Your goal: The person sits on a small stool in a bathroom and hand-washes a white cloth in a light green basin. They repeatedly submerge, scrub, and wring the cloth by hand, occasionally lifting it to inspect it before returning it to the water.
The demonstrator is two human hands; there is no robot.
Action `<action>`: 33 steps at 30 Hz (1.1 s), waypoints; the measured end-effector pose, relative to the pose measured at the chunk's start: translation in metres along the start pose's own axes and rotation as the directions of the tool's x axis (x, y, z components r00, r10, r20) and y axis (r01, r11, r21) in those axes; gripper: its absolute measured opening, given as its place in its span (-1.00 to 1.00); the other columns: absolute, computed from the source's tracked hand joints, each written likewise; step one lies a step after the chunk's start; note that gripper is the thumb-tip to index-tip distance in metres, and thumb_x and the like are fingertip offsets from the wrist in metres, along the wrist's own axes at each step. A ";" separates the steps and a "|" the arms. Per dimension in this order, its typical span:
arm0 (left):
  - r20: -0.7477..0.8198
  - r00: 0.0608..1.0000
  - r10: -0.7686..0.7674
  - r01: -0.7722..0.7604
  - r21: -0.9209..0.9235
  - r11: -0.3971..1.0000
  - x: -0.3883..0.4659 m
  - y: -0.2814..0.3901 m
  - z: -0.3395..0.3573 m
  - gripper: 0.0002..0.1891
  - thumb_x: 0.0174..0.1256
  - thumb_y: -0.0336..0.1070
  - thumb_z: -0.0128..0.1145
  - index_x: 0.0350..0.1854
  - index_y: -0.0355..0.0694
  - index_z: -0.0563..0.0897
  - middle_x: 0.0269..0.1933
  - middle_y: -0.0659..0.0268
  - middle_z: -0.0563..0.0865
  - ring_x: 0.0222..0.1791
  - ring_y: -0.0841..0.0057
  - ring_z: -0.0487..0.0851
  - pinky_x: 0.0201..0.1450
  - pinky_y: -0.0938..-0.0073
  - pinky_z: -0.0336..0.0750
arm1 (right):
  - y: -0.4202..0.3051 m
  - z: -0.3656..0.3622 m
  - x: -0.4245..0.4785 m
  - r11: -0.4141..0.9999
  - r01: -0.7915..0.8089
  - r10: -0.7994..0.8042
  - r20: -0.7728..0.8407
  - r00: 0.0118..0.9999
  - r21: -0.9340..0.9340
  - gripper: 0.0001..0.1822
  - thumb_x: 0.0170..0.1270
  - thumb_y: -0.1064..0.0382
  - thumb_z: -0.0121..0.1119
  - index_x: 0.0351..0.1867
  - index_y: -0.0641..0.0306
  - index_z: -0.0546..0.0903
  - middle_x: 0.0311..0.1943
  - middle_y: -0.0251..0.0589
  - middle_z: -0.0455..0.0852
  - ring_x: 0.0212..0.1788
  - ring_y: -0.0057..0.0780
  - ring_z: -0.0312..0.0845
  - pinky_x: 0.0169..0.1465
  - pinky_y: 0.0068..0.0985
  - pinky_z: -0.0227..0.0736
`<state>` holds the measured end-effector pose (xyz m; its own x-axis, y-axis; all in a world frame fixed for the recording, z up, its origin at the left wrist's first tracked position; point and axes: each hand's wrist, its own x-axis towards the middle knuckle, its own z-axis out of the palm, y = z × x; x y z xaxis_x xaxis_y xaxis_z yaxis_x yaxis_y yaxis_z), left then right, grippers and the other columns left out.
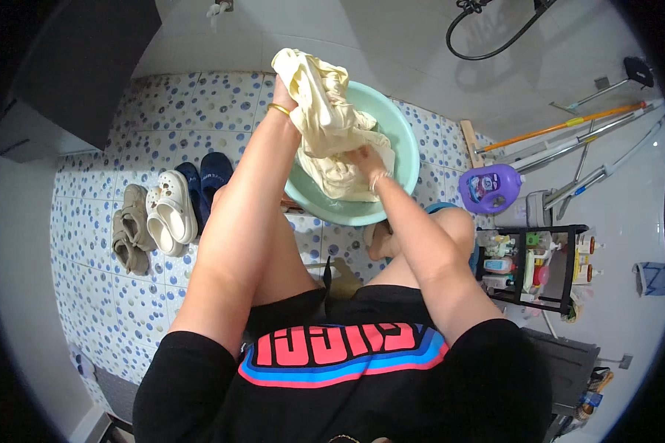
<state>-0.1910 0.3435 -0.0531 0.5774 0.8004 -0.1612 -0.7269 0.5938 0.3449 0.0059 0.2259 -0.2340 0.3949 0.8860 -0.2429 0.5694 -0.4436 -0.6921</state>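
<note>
A pale yellow cloth (324, 111), bunched and creased, is lifted partly out of a mint-green plastic basin (408, 138). My left hand (286, 95) holds its raised end above the basin's far left rim; folds cover most of the fingers. Lower down, my right hand (367, 160) grips the part of the cloth lying in the basin, its fingertips buried in the fabric. A gold bangle (280, 108) circles my left wrist, and a pale band (379, 178) is on the right one. The basin stands on the floor just beyond my knees.
Left of me on the dotted tile floor (88, 232) sit navy slippers (216, 169), white clogs (176, 207) and grey-brown shoes (135, 216). At right are a purple detergent jug (490, 188), a squeegee with an orange pole (559, 128) and a black bottle rack (568, 266).
</note>
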 end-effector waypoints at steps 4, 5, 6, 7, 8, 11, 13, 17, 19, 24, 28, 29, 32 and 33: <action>0.368 0.884 0.288 -0.414 0.332 0.848 0.045 -0.004 -0.049 -0.73 0.15 -0.04 -0.09 -0.47 -0.15 0.45 -0.45 0.26 0.53 -0.48 0.38 0.52 -0.44 0.39 0.48 | -0.002 0.010 -0.050 0.799 0.021 -0.221 -0.261 0.940 -0.601 -0.42 -0.14 0.09 0.23 -0.02 0.25 0.41 -0.02 -0.19 0.47 0.06 -0.32 0.28 0.07 -0.43 0.16; 0.397 0.852 0.342 -0.504 0.443 0.742 0.049 -0.003 -0.053 -0.74 0.15 -0.05 -0.08 -0.47 -0.15 0.46 -0.44 0.26 0.54 -0.47 0.39 0.52 -0.41 0.39 0.48 | 0.001 0.009 -0.052 0.764 -0.038 -0.240 -0.337 0.910 -0.644 -0.49 -0.10 0.15 0.19 -0.03 0.23 0.43 -0.03 -0.18 0.47 0.09 -0.30 0.25 0.12 -0.41 0.09; 0.220 0.953 0.207 -0.262 0.257 0.930 0.037 0.003 -0.038 -0.75 0.15 -0.06 -0.08 -0.47 -0.15 0.46 -0.44 0.26 0.54 -0.46 0.39 0.52 -0.41 0.39 0.49 | -0.016 -0.003 -0.061 0.728 -0.104 -0.257 -0.410 0.875 -0.678 -0.55 -0.05 0.20 0.14 -0.05 0.21 0.44 -0.03 -0.16 0.47 0.12 -0.27 0.21 0.17 -0.39 0.02; 0.079 0.997 0.017 -0.018 0.011 1.000 0.026 0.006 -0.027 -0.75 0.15 -0.07 -0.08 -0.47 -0.15 0.46 -0.43 0.26 0.54 -0.45 0.39 0.52 -0.40 0.39 0.49 | -0.031 -0.013 -0.067 0.690 -0.169 -0.282 -0.477 0.833 -0.704 -0.61 0.00 0.26 0.10 -0.06 0.20 0.46 -0.04 -0.15 0.47 0.15 -0.24 0.18 0.22 -0.37 -0.05; 0.088 0.996 0.026 -0.029 0.024 0.999 0.022 0.008 -0.025 -0.77 0.16 -0.11 -0.08 -0.45 -0.17 0.46 -0.43 0.26 0.54 -0.44 0.40 0.53 -0.39 0.38 0.49 | -0.037 -0.024 -0.067 0.637 -0.168 -0.188 -0.363 0.912 -0.753 -0.66 -0.01 0.29 0.08 -0.11 0.20 0.49 -0.06 -0.15 0.49 0.12 -0.24 0.22 0.20 -0.37 0.00; 0.270 0.955 0.123 -0.166 0.143 0.976 0.032 0.007 -0.049 -0.89 -0.01 -0.20 0.02 -0.46 -0.06 0.53 -0.41 0.38 0.57 -0.37 0.47 0.52 -0.29 0.49 0.40 | -0.039 -0.060 -0.054 0.537 -0.090 0.054 -0.072 0.996 -0.839 -0.77 -0.01 0.35 0.05 -0.26 0.21 0.58 -0.13 -0.16 0.55 0.03 -0.22 0.34 0.10 -0.37 0.16; 0.372 0.903 0.213 -0.396 0.535 0.746 0.036 0.010 -0.053 -0.91 -0.07 -0.23 0.05 -0.47 -0.03 0.55 -0.41 0.42 0.58 -0.35 0.50 0.51 -0.26 0.53 0.37 | -0.032 -0.077 -0.042 0.561 -0.012 0.090 0.046 0.995 -0.828 -0.81 -0.02 0.35 0.04 -0.35 0.22 0.62 -0.19 -0.12 0.58 -0.04 -0.19 0.42 0.01 -0.38 0.28; 0.418 0.886 0.203 -0.419 0.531 0.736 0.030 0.021 -0.055 -0.93 0.02 -0.28 0.00 -0.49 -0.12 0.51 -0.44 0.38 0.56 -0.44 0.51 0.51 -0.36 0.51 0.41 | -0.082 -0.143 -0.039 0.966 -0.111 0.137 0.098 0.986 -0.234 -0.78 -0.02 0.29 0.05 -0.36 0.38 0.60 -0.40 -0.08 0.64 -0.35 -0.30 0.58 -0.21 -0.40 0.44; 0.460 0.857 0.233 -0.477 0.535 0.697 0.031 0.021 -0.053 -0.89 0.11 -0.27 -0.06 -0.48 -0.16 0.47 -0.46 0.32 0.53 -0.48 0.48 0.52 -0.44 0.47 0.45 | -0.082 -0.181 -0.033 0.887 -0.174 0.148 0.094 0.985 0.428 -0.72 0.04 0.29 0.00 -0.28 0.48 0.54 -0.34 -0.02 0.61 -0.28 -0.31 0.55 -0.15 -0.41 0.44; 0.055 0.997 -0.054 0.052 0.026 0.998 -0.004 0.017 -0.009 -0.78 0.16 -0.11 -0.09 -0.45 -0.16 0.48 -0.45 0.28 0.54 -0.47 0.42 0.54 -0.45 0.42 0.49 | -0.148 -0.219 -0.049 0.385 -0.087 -0.084 0.129 0.988 0.919 -0.69 0.08 0.32 -0.05 -0.16 0.49 0.42 -0.17 0.03 0.53 -0.12 -0.21 0.47 0.02 -0.35 0.37; 0.038 0.989 -0.143 0.140 0.062 0.988 -0.001 -0.017 0.002 -0.68 0.14 0.01 -0.12 -0.42 -0.13 0.52 -0.41 0.27 0.58 -0.42 0.43 0.55 -0.37 0.43 0.50 | -0.151 -0.168 -0.052 0.135 -0.167 -0.101 0.181 0.978 0.977 -0.62 0.16 0.28 -0.11 -0.03 0.50 0.36 -0.04 0.07 0.45 0.00 -0.17 0.39 0.12 -0.28 0.26; -0.064 0.988 -0.138 0.141 0.042 0.989 0.003 -0.030 0.008 -0.67 0.15 0.02 -0.14 -0.41 -0.14 0.52 -0.41 0.28 0.58 -0.42 0.42 0.55 -0.36 0.41 0.50 | -0.153 -0.149 -0.061 0.102 -0.190 -0.107 0.201 0.974 0.976 -0.60 0.19 0.25 -0.12 0.00 0.47 0.34 0.00 0.05 0.42 0.05 -0.18 0.35 0.15 -0.27 0.23; 0.057 0.975 -0.216 0.216 0.011 0.976 0.010 -0.064 0.014 -0.65 0.17 0.04 -0.14 -0.35 -0.15 0.53 -0.31 0.26 0.61 -0.35 0.43 0.57 -0.27 0.43 0.51 | -0.153 -0.093 -0.073 0.209 -0.102 -0.198 0.144 0.969 0.973 -0.52 0.21 0.08 -0.06 0.06 0.38 0.31 -0.01 -0.11 0.42 0.03 -0.34 0.34 0.11 -0.43 0.24; 0.138 0.959 -0.246 0.248 0.010 0.969 0.022 -0.074 -0.006 -0.62 0.20 0.04 -0.15 -0.22 -0.18 0.53 -0.25 0.29 0.60 -0.29 0.45 0.57 -0.20 0.50 0.48 | -0.155 -0.083 -0.074 0.266 -0.017 -0.279 0.094 0.956 0.964 -0.50 0.18 0.04 0.01 0.03 0.37 0.34 -0.07 -0.18 0.48 -0.03 -0.43 0.39 0.06 -0.52 0.28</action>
<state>-0.1265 0.3174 -0.0875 0.7843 0.6102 -0.1121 -0.5577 0.7726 0.3033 -0.0521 0.2177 -0.0521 0.1508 0.9832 -0.1028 -0.5500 -0.0030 -0.8352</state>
